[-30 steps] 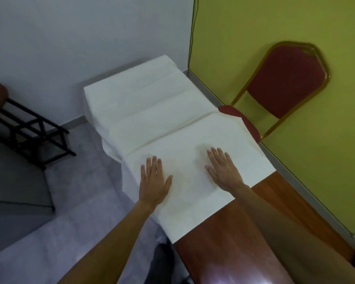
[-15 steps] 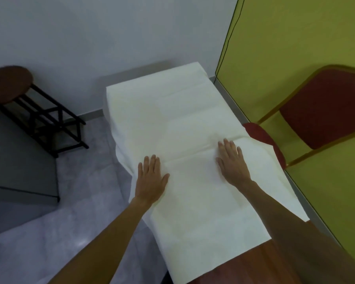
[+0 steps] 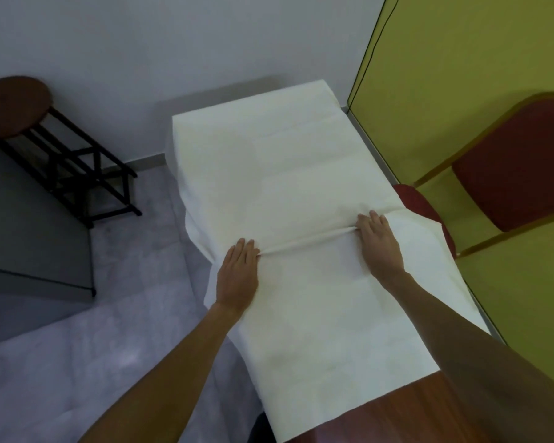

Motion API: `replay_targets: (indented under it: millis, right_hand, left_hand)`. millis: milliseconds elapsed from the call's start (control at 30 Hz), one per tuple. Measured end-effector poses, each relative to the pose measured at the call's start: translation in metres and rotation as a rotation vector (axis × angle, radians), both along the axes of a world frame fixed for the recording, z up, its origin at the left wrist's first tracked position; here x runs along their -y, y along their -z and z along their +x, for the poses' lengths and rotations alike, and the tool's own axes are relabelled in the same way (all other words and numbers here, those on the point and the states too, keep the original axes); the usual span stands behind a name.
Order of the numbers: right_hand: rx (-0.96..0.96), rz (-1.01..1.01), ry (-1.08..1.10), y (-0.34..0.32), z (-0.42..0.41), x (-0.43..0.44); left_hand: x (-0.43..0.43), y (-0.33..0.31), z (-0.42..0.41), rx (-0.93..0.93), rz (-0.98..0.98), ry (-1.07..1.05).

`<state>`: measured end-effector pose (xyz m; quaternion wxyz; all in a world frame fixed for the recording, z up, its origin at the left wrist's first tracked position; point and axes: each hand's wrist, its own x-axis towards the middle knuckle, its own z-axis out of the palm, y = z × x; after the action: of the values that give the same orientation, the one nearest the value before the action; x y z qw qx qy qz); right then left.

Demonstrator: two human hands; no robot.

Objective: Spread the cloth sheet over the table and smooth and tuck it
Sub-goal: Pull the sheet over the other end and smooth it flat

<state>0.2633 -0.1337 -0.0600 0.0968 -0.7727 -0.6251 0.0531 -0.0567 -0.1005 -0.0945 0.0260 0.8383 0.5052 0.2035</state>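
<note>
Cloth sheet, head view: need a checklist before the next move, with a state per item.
1. Both hands on the cloth sheet: ok. The left hand and right hand rest on it.
2. Sheet flat between the hands: not ok. A raised ridge runs from hand to hand.
3. Ridge pinched: cannot tell, as both thumbs are hidden.
4. Table fully covered: not ok. Bare wood shows at the near end.
5. Left edge tucked: not ok. It hangs loose over the side.
</note>
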Motion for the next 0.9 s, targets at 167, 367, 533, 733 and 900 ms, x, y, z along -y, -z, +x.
replay_targets:
  millis: [167,367,533,733,900]
  right_hand:
    - [0.039,0.138,-0.026,-0.024,0.005,0.031]
    - [0.082,0.217,-0.083,-0.069,0.008,0.095]
    - [0.123,0.168,-0.067,-0.099,0.009,0.161]
    - [0.178,0.144,-0.072,-0.125,0.01,0.234]
    - [0.191,0.156,-0.081,-0.124,0.013,0.276]
  left_hand:
    - [0.027,-0.029,-0.006,0.056,0.038,0.053]
    - [0.087,-0.067,-0.007,0.05,0.083,0.068]
    - [0.157,-0.091,-0.008,0.043,0.111,0.118]
    - [0.235,-0.109,-0.006,0.031,0.071,0.117]
    - [0.29,-0.114,-0.005,0.028,0.057,0.109]
